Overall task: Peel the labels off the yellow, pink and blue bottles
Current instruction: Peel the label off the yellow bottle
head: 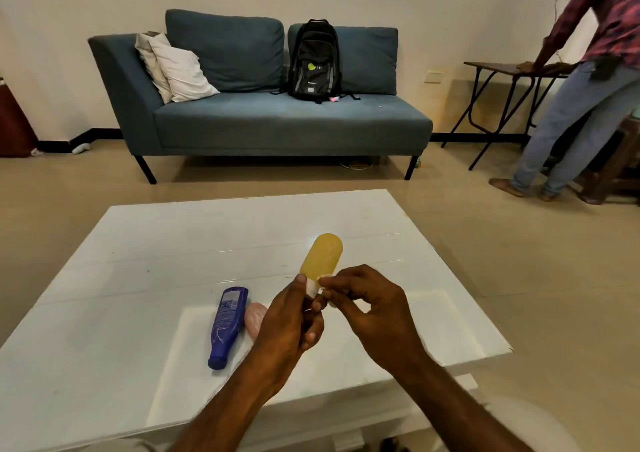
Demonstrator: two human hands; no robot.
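Observation:
I hold the yellow bottle [321,257] above the white table [145,243], its rounded end pointing away from me. My left hand [289,323] wraps around its lower part. My right hand [367,308] pinches the pale label [313,287] at the bottle's lower edge with fingertips. The blue bottle [227,325] lies on the table left of my hands, cap towards me, printed label up. The pink bottle [255,316] lies beside it, partly hidden behind my left hand.
A blue sofa [263,119] with a black backpack [314,60] and cushions stands beyond the table. At the far right a person [588,70] leans on a small folding table [498,70].

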